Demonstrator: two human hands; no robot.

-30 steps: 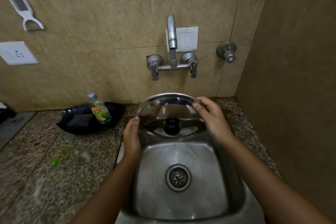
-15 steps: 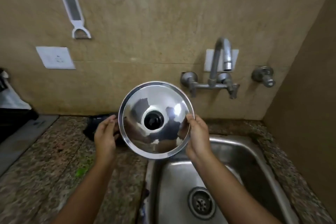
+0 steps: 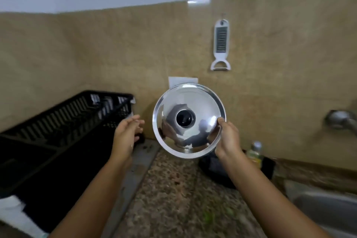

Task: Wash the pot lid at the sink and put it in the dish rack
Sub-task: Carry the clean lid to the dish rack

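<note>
The shiny steel pot lid (image 3: 201, 106) with a black knob faces me, held upright in the air above the counter. My right hand (image 3: 228, 139) grips its right rim. My left hand (image 3: 126, 133) hovers apart from the lid's left edge, fingers spread, holding nothing. The black plastic dish rack (image 3: 63, 114) stands on the counter at the left, just beyond my left hand. Only a corner of the steel sink (image 3: 328, 210) shows at the lower right.
A speckled granite counter (image 3: 173, 195) lies below the lid. A black tray (image 3: 218, 168) with a soap bottle (image 3: 255, 150) sits behind my right wrist. A white peeler (image 3: 221, 44) hangs on the tiled wall. A tap valve (image 3: 340, 120) is at the right edge.
The lid has left the sink and travelled left over the counter toward the rack. My left hand has let go of its rim and opened. The view swung left.
</note>
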